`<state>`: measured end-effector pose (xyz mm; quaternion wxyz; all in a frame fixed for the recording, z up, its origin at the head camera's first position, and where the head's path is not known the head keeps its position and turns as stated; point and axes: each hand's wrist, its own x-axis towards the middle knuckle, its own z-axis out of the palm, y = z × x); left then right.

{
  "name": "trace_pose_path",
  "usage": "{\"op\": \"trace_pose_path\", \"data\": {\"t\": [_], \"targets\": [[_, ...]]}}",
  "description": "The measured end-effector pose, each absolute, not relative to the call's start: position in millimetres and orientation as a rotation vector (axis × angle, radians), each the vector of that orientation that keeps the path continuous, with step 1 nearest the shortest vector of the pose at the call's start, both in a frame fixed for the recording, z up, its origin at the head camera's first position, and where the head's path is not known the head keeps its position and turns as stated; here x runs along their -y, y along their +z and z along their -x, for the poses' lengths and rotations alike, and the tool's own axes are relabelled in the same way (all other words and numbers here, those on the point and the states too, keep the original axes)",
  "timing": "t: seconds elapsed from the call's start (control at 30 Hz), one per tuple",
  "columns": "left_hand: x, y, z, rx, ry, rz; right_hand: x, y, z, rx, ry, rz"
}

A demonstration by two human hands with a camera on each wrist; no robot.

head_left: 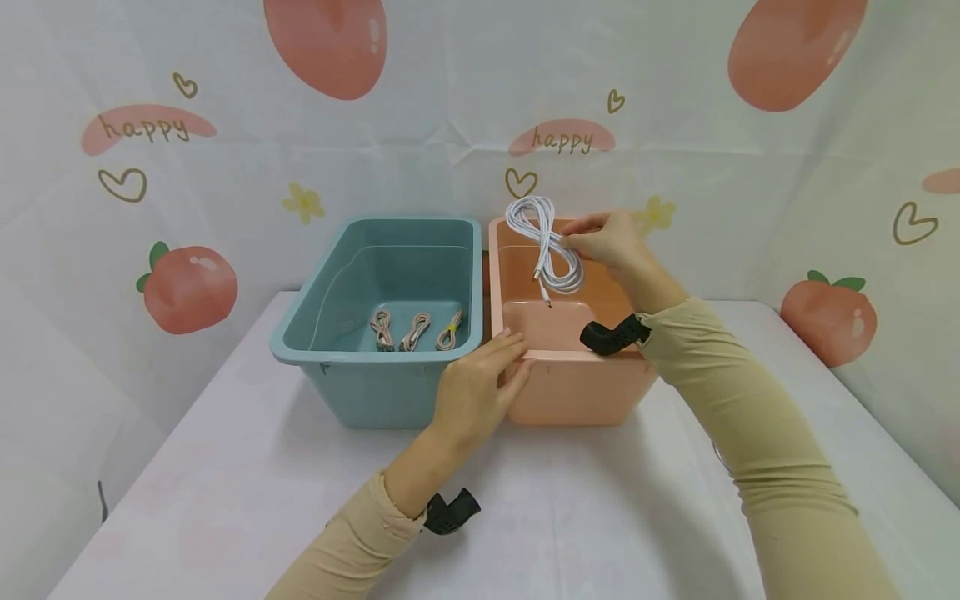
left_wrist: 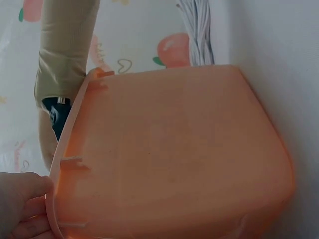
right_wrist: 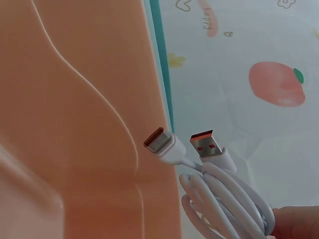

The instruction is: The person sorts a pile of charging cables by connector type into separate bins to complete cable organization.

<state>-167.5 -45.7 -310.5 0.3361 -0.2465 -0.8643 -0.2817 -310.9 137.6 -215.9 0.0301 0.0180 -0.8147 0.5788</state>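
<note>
My right hand pinches a coiled white USB cable above the orange bin. In the right wrist view, the USB plug and the smaller USB-C plug stick out of the coil, beside the bin's inner wall. With thumb and fingers, my left hand grips the orange bin's rim at its front left corner. Beside it stands a teal bin, where three small bundled cables lie in a row: left, middle and right, the last with a yellow tie.
More whitish cables lie beyond the orange bin in the left wrist view, mostly hidden by my right arm in the head view. Both bins stand side by side on a white-covered table, before a patterned cloth backdrop.
</note>
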Motion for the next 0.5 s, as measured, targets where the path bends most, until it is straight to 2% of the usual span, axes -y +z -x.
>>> {"op": "trace_pose_path", "data": {"t": [0.5], "targets": [[46, -311, 169, 2.252, -0.742, 0.651, -124, -225, 326, 2.591, 1.694, 0.056]]}}
